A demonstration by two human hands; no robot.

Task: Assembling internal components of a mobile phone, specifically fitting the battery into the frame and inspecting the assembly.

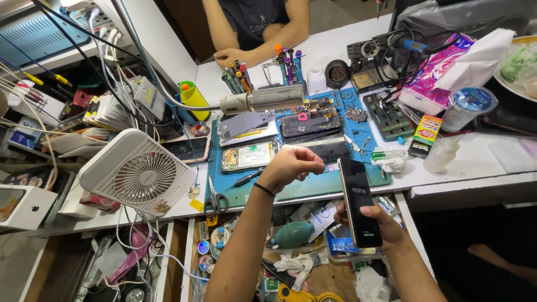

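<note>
Right hand (pixel 386 226) gripping glossy black slab phone (pixel 359 201), left hand (pixel 291 166) loosely curled, empty

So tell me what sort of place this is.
Likely a phone repair bench: opened phones lie on a blue mat, screwdrivers stand behind, and the right hand holds a phone with its screen lit.
</note>
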